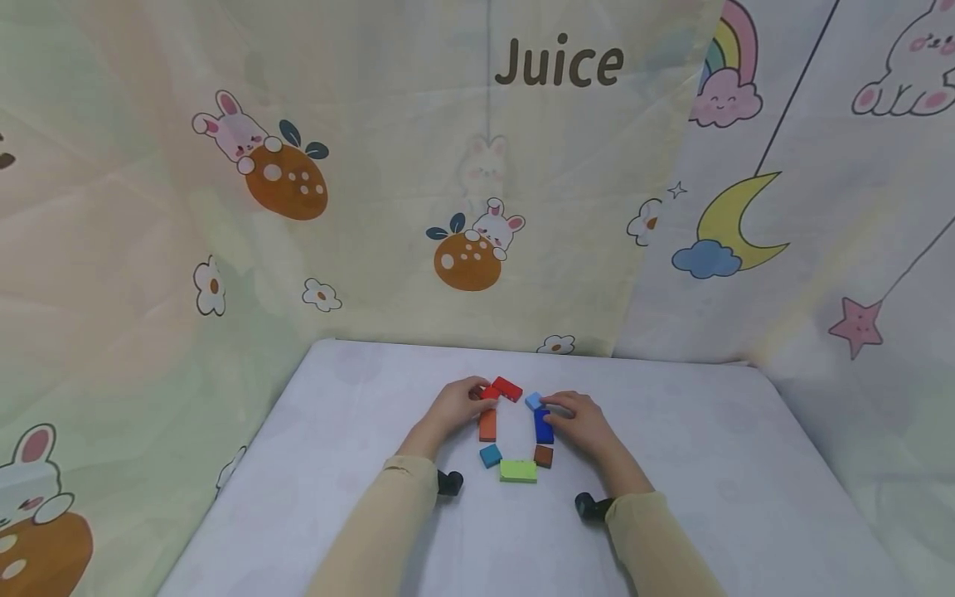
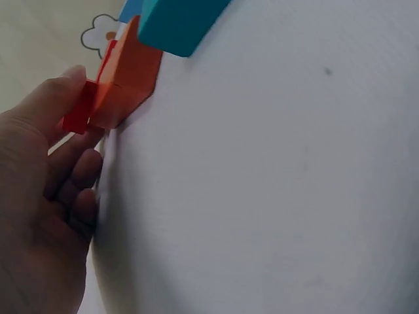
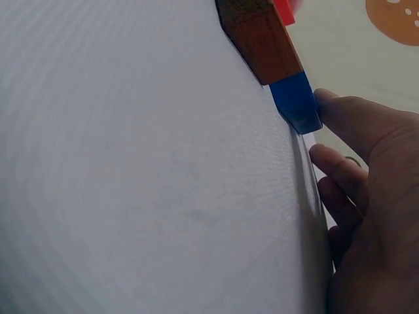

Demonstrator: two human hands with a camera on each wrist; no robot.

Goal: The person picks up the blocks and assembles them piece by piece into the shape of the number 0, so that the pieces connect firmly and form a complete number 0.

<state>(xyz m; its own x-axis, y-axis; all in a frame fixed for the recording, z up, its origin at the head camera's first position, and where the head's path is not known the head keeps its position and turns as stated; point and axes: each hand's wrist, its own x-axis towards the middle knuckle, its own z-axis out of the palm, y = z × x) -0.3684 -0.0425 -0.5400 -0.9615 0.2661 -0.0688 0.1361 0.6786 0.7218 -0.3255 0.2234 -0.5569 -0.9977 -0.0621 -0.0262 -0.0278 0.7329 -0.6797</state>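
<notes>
In the head view, my left hand [image 1: 457,405] is at the upper left of a ring of coloured blocks. It pinches a small red block [image 2: 80,108] between thumb and fingers, just beyond an orange block [image 1: 487,426]. My right hand [image 1: 584,421] is at the ring's right side. Its fingertips reach a small light blue block [image 1: 533,400], and its thumb lies by the upper end of a dark blue block [image 1: 544,428]. The right wrist view shows the thumb against or very near the dark blue block; its fingers are loosely bent.
A longer red block [image 1: 507,389] lies at the ring's far end. Nearer are a teal block [image 1: 490,455], a light green block [image 1: 518,472] and a brown block [image 1: 544,456]. All lie on a white-covered table [image 1: 671,464], with a printed cloth [image 1: 388,249] hanging behind it.
</notes>
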